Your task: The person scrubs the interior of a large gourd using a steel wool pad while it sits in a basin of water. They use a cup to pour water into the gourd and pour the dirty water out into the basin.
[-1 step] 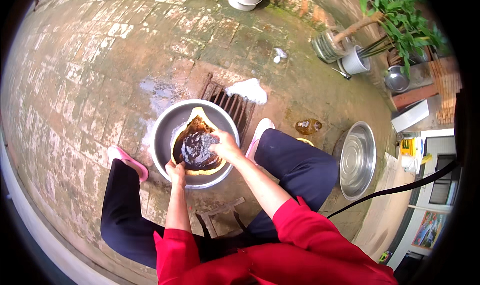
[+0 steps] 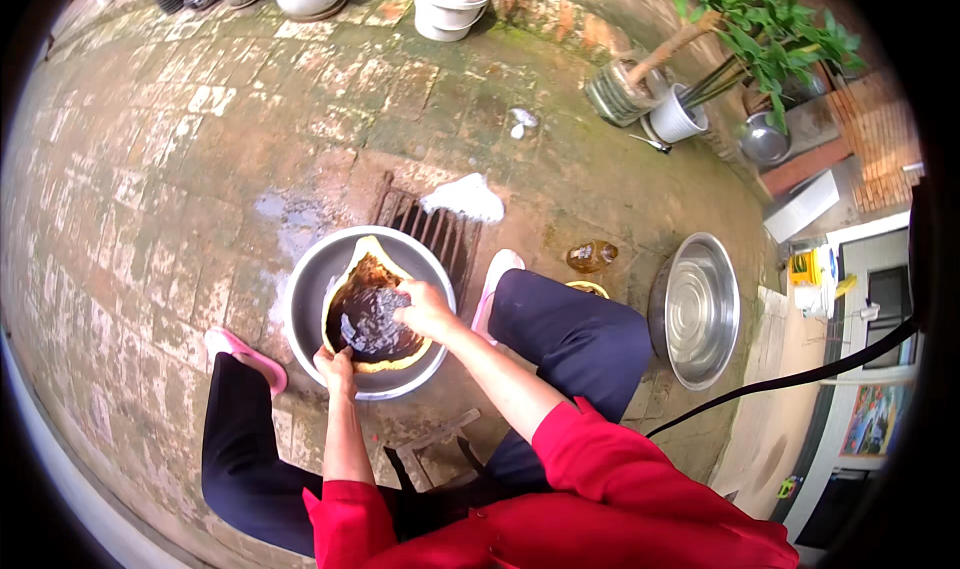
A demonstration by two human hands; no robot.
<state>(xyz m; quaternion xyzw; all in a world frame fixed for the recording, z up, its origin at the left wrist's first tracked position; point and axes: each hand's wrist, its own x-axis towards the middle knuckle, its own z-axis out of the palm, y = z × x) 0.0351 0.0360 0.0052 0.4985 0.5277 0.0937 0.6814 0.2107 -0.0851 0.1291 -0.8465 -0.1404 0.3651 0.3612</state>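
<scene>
A grey metal basin (image 2: pixel 296 304) stands on the ground between my feet. Tilted inside it is a yellow-rimmed, bowl-like vessel (image 2: pixel 368 245) with a pointed lip and a dark brown, blackened inside. My left hand (image 2: pixel 338 369) grips its near left rim, thumb over the edge. Reaching in from the right, my right hand (image 2: pixel 424 312) has its fingers curled at a shiny grey, rough-textured patch (image 2: pixel 376 321) within the vessel. Whether that patch is a scrubber or suds I cannot make out, and the fingertips are partly hidden.
Behind the basin are a rusty drain grate (image 2: pixel 432 231) and white foam (image 2: pixel 466 198). To my right sit a brown bottle (image 2: pixel 592 256), a yellow-rimmed bowl (image 2: pixel 588 288) and a large steel basin (image 2: pixel 697 311). Potted plants (image 2: pixel 676 114) stand farther back. A dark strap (image 2: pixel 790 379) crosses the right side.
The whole view has shifted, bringing more of the far flowerpots into sight. My left hand stays on the vessel's rim. The grey patch beneath my right hand looks lighter and differently shaped.
</scene>
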